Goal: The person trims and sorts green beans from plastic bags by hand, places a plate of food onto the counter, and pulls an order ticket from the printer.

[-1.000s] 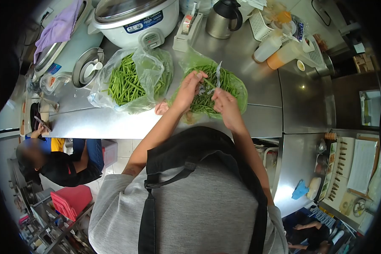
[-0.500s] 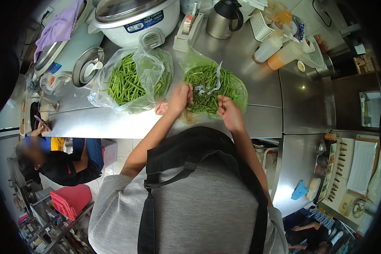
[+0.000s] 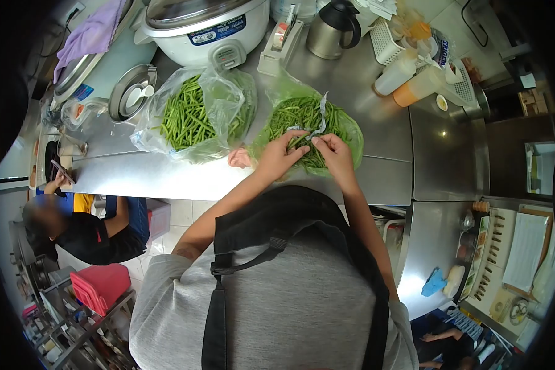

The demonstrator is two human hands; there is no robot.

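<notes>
Cut green beans (image 3: 293,116) fill a light green plastic bag (image 3: 357,143) lying opened on the steel counter. My left hand (image 3: 282,156) reaches in over the beans, thumb and fingers apart, fingertips touching them. Close beside it, my right hand (image 3: 335,156) has its thumb and fingers pinched together at the beans. What lies in that pinch is too small to make out. A crumpled greyish strip (image 3: 322,114) rests on the beans by my fingertips. To the left, a clear plastic bag (image 3: 147,137) holds brighter green beans (image 3: 188,117). A pinkish crumpled item (image 3: 239,158) sits near my left wrist.
A white rice cooker (image 3: 206,46), a tape dispenser (image 3: 281,48) and a steel thermos jug (image 3: 333,31) stand behind the bags. Metal bowls (image 3: 131,92) are at left, sauce bottles (image 3: 416,86) at right. A seated person (image 3: 98,228) is at lower left, another (image 3: 444,345) at lower right.
Both hands have moved closer together over the beans. My left hand has gone from closed fingers to spread ones and reaches further right.
</notes>
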